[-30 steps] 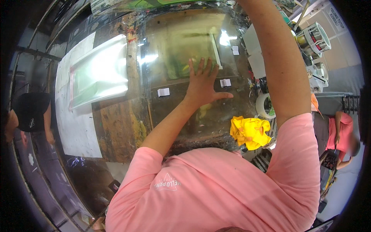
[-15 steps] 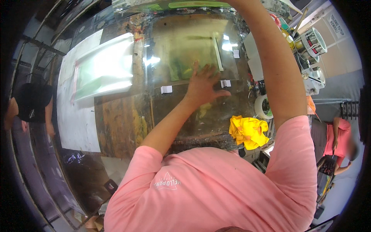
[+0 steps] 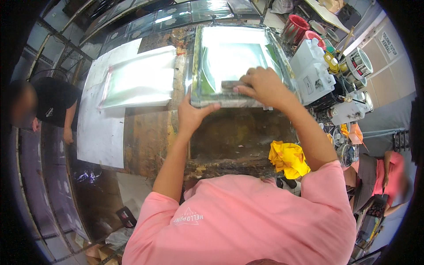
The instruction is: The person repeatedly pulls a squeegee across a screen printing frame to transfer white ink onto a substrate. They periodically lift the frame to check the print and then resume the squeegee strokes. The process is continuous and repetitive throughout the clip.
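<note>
A screen printing frame lies down on the worn table, its mesh shining white with green at the borders. My left hand is wrapped round the frame's near left corner, thumb along the near rail. In my right hand is a squeegee, blurred a little, held over the near part of the mesh; whether its blade touches the mesh I cannot tell. The glossy surface that lay under the frame is now mostly hidden.
Left of the frame, a clear film-covered panel rests on white paper. A crumpled yellow cloth sits at the near right edge. White jugs, cans and a red bucket crowd the right side. Two other people stand at the far left and right.
The frame has come down onto the table. My left hand, earlier spread over the glossy surface, now grips the frame's corner. My right hand has come back from the far side and holds the squeegee.
</note>
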### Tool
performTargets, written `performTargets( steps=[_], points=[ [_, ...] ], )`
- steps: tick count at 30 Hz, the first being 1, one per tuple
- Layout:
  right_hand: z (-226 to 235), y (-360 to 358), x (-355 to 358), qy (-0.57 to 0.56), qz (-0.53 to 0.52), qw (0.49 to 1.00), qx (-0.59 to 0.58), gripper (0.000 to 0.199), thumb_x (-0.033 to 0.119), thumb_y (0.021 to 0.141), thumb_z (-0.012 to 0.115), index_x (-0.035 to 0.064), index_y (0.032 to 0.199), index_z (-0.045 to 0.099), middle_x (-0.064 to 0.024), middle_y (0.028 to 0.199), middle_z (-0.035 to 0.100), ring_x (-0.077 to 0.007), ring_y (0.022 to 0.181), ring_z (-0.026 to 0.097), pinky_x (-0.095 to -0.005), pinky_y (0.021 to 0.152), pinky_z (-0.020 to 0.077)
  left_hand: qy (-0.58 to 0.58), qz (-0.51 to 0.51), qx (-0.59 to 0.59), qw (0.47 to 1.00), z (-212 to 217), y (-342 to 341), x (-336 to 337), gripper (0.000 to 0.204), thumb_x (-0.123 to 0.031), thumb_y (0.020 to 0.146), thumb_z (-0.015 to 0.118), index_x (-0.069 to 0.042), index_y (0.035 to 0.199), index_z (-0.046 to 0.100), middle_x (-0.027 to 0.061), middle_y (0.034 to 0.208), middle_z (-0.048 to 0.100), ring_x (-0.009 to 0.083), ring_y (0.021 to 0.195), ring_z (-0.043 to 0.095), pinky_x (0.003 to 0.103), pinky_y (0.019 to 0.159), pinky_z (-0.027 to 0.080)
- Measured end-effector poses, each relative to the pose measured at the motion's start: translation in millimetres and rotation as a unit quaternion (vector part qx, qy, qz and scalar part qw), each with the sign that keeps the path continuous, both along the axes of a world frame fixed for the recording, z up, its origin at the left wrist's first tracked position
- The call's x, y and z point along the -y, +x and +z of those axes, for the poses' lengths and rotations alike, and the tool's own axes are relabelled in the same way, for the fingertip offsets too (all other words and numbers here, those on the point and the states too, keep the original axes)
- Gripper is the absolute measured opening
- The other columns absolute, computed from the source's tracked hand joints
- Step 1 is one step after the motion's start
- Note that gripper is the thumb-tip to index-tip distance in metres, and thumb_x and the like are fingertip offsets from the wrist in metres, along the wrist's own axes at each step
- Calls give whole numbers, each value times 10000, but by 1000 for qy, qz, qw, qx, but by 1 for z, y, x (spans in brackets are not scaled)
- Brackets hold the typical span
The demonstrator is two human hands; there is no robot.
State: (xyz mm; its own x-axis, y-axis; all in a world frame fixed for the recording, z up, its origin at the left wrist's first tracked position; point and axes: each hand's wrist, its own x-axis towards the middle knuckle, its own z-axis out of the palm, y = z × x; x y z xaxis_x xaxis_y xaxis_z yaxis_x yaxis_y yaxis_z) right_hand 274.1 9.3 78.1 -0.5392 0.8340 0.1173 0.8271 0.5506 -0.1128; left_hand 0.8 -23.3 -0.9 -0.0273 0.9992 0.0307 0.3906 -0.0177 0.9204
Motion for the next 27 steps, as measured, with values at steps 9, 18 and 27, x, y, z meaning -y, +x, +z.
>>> performTargets(
  steps=[9, 18, 27],
  points=[
    [-87, -17, 43, 22, -55, 996, -68, 396, 497, 985, 688, 111, 1064, 733, -115, 964, 714, -336, 916, 699, -462, 746, 571, 133, 21, -345, 929, -71, -13, 5, 1226, -798, 510, 905, -82, 1471, 645, 85, 1114, 588, 272, 1116, 531, 463, 1038, 284],
    [-109, -3, -147, 100, -89, 991, -11, 435, 586, 995, 634, 194, 1128, 767, -61, 1049, 724, -302, 971, 725, -470, 738, 600, 146, 9, -326, 934, -69, -16, 5, 1237, -776, 504, 918, -71, 1481, 636, 74, 1109, 588, 262, 1096, 527, 457, 1012, 310],
    [-96, 19, -247, 71, -56, 995, -42, 590, 692, 1023, 509, 156, 1107, 740, -133, 972, 734, -359, 958, 729, -522, 811, 565, 177, -1, -255, 950, -62, -16, 4, 1261, -729, 573, 921, -2, 1537, 560, 52, 849, 611, 210, 846, 561, 427, 953, 337]
  ],
)
